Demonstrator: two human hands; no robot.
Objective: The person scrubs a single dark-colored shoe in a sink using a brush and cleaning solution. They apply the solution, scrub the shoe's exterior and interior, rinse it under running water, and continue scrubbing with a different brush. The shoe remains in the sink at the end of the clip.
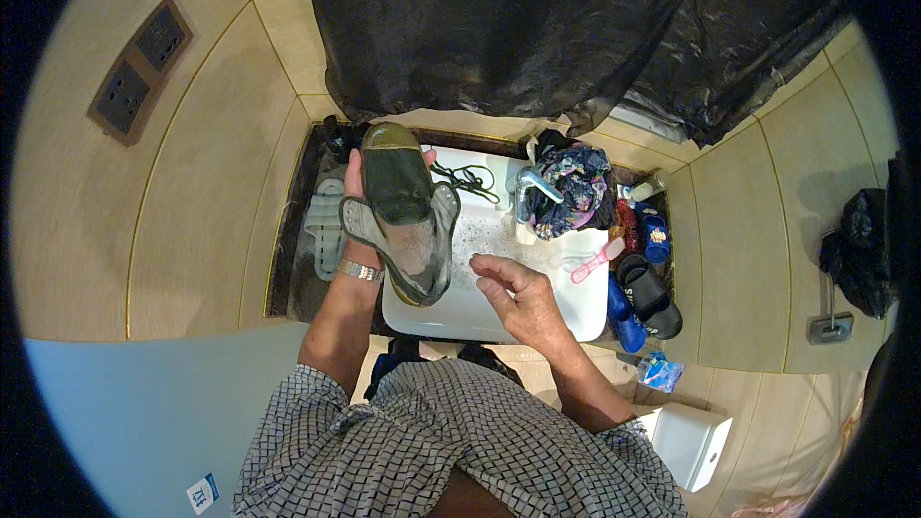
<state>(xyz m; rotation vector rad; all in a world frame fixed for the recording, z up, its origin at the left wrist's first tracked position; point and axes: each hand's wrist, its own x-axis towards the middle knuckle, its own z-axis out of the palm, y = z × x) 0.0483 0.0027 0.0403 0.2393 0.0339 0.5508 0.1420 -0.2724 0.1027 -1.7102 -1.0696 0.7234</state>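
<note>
Shoe (403, 182), dark green with grey inside, up above the left part of a white sink (576, 307). Rests on the left hand (354, 177), round end away from the body, open side up toward the face. Has two grey flaps spread wide, one on each side. Left hand under the shoe and curled round it, thumb along one edge, fingertips peeking out past the other; most of the palm hidden. On the wrist just below, a shiny metal band (360, 271).

Right hand (518, 297) to the right of the shoe, near but not touching. Hangs over the sink, half open, fingers a bit bent, thumb apart from them, with nothing to be seen in its hold. Just past the fingers, small dark specks (480, 230) on the sink.

Farther past the right hand, a shiny tap (537, 187) and, right beside it, a crumpled flowery cloth (573, 192). Just right of the left hand's fingertips, a black lace (465, 179) in loops. To the right of the right hand, a pink brush (597, 261), a blue slipper (625, 317) and a black sandal (649, 295). Close by on the left of the left hand, a pale sandal (326, 227).
</note>
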